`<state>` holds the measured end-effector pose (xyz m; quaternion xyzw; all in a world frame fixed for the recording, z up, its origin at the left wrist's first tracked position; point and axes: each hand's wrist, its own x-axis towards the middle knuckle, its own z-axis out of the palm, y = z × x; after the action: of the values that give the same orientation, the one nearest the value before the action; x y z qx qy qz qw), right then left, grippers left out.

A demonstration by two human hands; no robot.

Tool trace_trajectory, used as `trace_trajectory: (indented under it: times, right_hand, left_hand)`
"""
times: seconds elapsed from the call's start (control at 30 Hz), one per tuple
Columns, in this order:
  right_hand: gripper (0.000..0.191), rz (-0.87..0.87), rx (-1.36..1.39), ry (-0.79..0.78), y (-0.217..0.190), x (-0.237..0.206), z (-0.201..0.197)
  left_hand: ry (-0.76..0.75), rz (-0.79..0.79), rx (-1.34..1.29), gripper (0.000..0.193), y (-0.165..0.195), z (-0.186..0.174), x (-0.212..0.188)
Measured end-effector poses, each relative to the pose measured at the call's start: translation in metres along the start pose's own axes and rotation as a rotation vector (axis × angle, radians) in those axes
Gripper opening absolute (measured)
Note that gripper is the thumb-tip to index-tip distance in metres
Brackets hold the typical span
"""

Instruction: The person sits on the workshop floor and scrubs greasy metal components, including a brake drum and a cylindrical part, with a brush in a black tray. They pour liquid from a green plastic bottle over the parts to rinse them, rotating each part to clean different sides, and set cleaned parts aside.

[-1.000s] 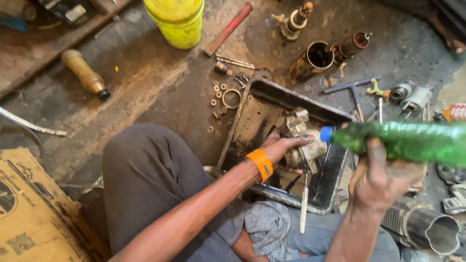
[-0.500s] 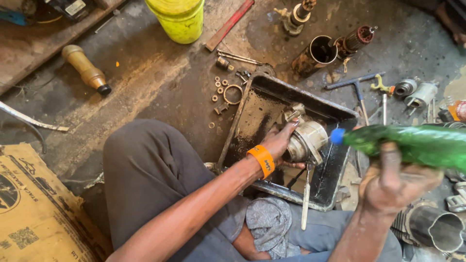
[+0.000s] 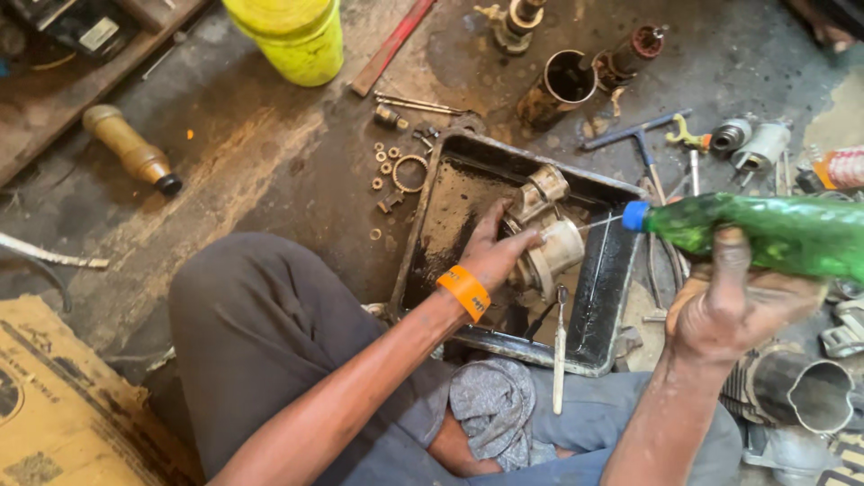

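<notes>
Where the grimy floor [image 3: 270, 180] meets the frame's left edge, a cardboard box [image 3: 54, 414] at the bottom corner, a wooden-handled tool [image 3: 130, 155] above it, and a yellow bucket [image 3: 292, 36] at the top. Further right, small nuts and a ring [image 3: 396, 171] scattered just beside a black metal tray [image 3: 594, 306]. Inside the tray, the left hand [image 3: 490, 256], orange wristband [image 3: 463, 292] at the wrist, fingers closed over a pale metal engine part [image 3: 544, 243]. Below, a grey rag [image 3: 490, 405] on the lap. Farther right, the right hand [image 3: 733, 310] wrapped around a green plastic bottle [image 3: 774, 234], blue-capped nozzle aimed at the part, a thin stream crossing between. Loose metal parts [image 3: 747, 139] beyond the tray.
</notes>
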<state>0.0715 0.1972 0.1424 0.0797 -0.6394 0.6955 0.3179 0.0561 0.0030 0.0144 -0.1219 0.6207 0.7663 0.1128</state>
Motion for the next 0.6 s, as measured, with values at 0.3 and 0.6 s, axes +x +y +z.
trace_trajectory:
  times: [0.3,0.6]
  right_hand:
    - [0.059,0.003,0.080,0.075,0.004,-0.007,-0.010]
    - [0.058,0.043,0.089,0.070,-0.007,-0.016,0.009]
  left_hand:
    - [-0.199,-0.071,0.036,0.110,-0.010,-0.004,-0.001]
    - [-0.363,-0.349,-0.057,0.082,-0.004,-0.002,-0.010]
